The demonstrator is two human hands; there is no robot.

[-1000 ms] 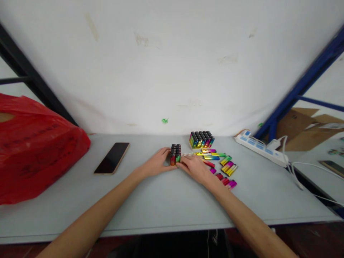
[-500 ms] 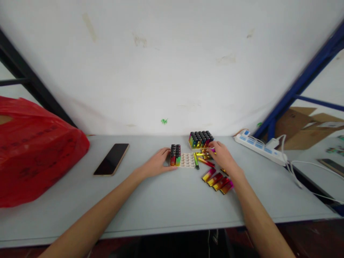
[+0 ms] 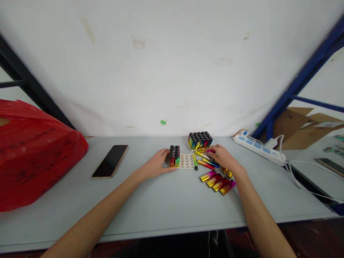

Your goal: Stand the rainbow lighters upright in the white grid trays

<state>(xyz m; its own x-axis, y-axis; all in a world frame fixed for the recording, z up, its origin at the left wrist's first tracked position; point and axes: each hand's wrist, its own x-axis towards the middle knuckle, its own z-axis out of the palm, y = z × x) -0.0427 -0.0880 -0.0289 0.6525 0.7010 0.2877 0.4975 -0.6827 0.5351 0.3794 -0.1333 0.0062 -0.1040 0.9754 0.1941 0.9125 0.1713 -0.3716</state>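
My left hand (image 3: 156, 165) rests on the grey table, fingers curled against the left side of a white dimpled tray (image 3: 187, 161) that carries a small block of upright rainbow lighters (image 3: 174, 156) at its left end. To the right, my right hand (image 3: 224, 157) lies over a loose pile of rainbow lighters (image 3: 205, 160), fingers bent down onto them; whether it grips one is hidden. Several more lighters (image 3: 218, 181) lie in a row nearer me. A full block of upright lighters (image 3: 200, 139) stands behind the pile.
A black phone (image 3: 110, 161) lies face up at the left. A big red plastic bag (image 3: 34, 150) fills the far left. A white power strip (image 3: 258, 147) with cables runs along the right back. A white wall stands right behind the table.
My right hand left the tray, reached right and back toward the full block, then drew down onto the loose pile. The tray's empty dimples now show. My left hand stayed put.
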